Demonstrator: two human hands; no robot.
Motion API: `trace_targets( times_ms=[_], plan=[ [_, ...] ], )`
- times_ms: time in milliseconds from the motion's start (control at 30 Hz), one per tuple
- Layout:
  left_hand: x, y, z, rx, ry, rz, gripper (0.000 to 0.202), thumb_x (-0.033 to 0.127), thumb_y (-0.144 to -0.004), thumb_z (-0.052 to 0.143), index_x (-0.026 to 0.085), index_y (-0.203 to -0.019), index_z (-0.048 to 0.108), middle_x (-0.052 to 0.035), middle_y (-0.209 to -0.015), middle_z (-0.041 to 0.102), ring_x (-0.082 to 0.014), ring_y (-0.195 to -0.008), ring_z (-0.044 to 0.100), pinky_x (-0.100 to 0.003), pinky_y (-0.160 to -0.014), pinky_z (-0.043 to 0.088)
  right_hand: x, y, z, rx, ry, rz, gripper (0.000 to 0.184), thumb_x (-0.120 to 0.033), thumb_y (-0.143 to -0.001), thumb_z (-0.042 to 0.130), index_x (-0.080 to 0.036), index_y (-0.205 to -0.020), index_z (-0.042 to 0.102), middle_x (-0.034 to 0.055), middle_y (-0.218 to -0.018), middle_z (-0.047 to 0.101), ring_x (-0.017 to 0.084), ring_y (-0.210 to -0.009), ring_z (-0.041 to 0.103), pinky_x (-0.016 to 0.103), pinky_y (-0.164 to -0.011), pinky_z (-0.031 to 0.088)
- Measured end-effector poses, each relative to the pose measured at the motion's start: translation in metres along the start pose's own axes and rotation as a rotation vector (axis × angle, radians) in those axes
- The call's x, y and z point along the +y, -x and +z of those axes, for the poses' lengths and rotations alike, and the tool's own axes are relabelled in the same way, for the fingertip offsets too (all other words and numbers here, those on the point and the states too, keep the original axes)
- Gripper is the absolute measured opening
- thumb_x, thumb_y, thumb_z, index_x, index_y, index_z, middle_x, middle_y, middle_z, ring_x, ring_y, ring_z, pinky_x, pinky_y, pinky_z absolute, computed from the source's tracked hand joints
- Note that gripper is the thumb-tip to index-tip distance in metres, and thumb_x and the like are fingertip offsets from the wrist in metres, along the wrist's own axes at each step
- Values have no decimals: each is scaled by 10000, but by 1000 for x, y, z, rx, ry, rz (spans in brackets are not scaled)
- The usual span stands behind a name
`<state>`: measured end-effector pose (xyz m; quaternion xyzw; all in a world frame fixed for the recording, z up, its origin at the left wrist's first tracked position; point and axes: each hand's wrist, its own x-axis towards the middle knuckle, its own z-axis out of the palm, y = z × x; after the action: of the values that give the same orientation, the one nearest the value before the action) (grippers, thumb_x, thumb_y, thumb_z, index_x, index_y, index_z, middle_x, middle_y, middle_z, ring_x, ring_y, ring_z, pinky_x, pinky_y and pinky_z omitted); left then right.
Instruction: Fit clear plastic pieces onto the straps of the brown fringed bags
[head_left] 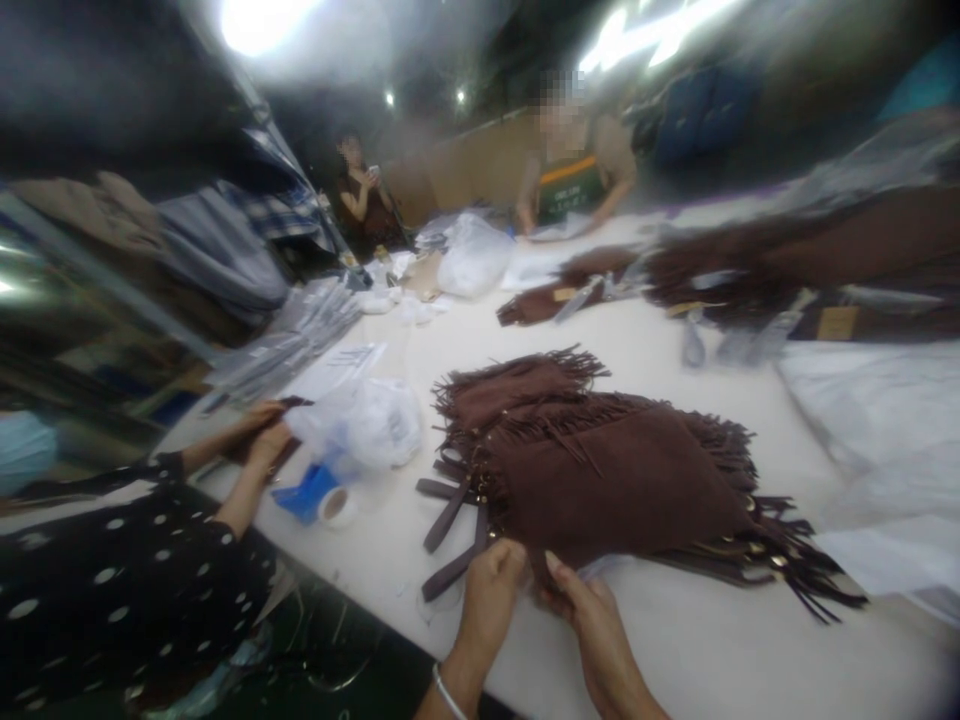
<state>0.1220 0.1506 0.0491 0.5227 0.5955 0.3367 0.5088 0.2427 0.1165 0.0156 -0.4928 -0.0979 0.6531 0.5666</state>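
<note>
Brown fringed bags [600,480] lie in a loose pile in front of me, with wrist straps and small metal fittings at their sides. At the pile's near edge, my left hand [491,585] is closed in a pinch beside the straps, and what it grips is hidden. Close to it on the right, my right hand [592,615] has its thumb and fingers closed on a dark brown part that seems to belong to the nearest bag. Some clear plastic shows beside the right fingers.
To the left, a co-worker's hands [270,435] handle a brown item near a white plastic bag [379,420], a blue tape dispenser [307,495] and a tape roll [337,508]. More brown fringed bags [840,250] are heaped at right. Another person [574,170] stands across the table [645,350].
</note>
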Motion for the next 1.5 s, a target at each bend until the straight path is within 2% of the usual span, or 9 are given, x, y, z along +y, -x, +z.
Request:
trace_targets(
  times_ms=[233, 333, 467, 633, 733, 1033, 1267, 1333, 1500],
  plan=[
    [-5, -9, -6, -153, 196, -141, 336, 472, -744, 641, 162, -664, 538, 35, -592, 467, -107, -547, 401, -237, -544, 303, 6, 2, -7, 13, 195, 10, 522, -571, -661, 747, -88, -857, 721, 104, -742, 737, 232, -637, 666, 308, -575, 537],
    [-8, -9, -5, -157, 273, -178, 326, 462, -732, 646, 169, -658, 524, 34, -588, 470, -106, -540, 415, -235, -540, 321, 17, 10, -7, 19, 315, -36, 513, -587, -605, 760, -107, -773, 699, 75, -633, 703, 222, -585, 643, 285, -507, 504],
    [-12, -7, -2, -145, 339, -212, 323, 464, -718, 662, 167, -671, 543, 17, -603, 518, -113, -535, 457, -239, -521, 330, 30, 16, -3, 15, 357, -69, 518, -587, -603, 733, -128, -841, 690, 35, -603, 677, 196, -523, 607, 268, -454, 460],
    [-12, -5, 0, -154, 394, -217, 312, 454, -722, 662, 166, -678, 552, 12, -602, 541, -121, -518, 498, -246, -516, 352, 27, 13, 3, 43, 499, -112, 458, -592, -671, 648, -137, -709, 679, 36, -547, 646, 182, -490, 566, 274, -477, 432],
    [-13, -4, -1, -166, 421, -214, 324, 466, -725, 667, 162, -695, 558, 13, -604, 551, -111, -503, 499, -240, -519, 360, 25, 13, 3, 24, 532, -135, 451, -593, -682, 626, -146, -715, 677, 38, -545, 650, 187, -493, 566, 284, -499, 438],
    [-14, -3, -3, -204, 467, -232, 359, 499, -737, 667, 160, -696, 555, 11, -553, 551, -103, -447, 500, -218, -448, 314, 25, 16, -3, 20, 682, -242, 469, -611, -774, 510, -201, -567, 605, 48, -534, 635, 208, -527, 591, 300, -540, 455],
    [-11, -2, 0, -225, 515, -243, 407, 562, -736, 657, 167, -782, 570, 37, -537, 515, -110, -404, 481, -227, -417, 319, 33, 15, -4, 73, 638, -257, 419, -569, -825, 481, -199, -674, 608, 33, -596, 648, 199, -556, 597, 290, -555, 464],
    [-11, 4, -5, -216, 523, -236, 425, 571, -749, 649, 160, -845, 592, 27, -575, 540, -117, -448, 510, -236, -457, 364, 33, 15, -3, 86, 624, -257, 409, -561, -825, 485, -198, -680, 608, 28, -586, 642, 196, -546, 590, 285, -546, 460],
    [-22, 32, -18, -82, 477, -248, 413, 518, -780, 659, 141, -947, 655, -71, -822, 681, -177, -747, 620, -279, -728, 467, 33, 14, -2, 93, 592, -251, 400, -558, -803, 512, -196, -663, 609, 23, -569, 634, 191, -522, 580, 283, -526, 456]
  ],
)
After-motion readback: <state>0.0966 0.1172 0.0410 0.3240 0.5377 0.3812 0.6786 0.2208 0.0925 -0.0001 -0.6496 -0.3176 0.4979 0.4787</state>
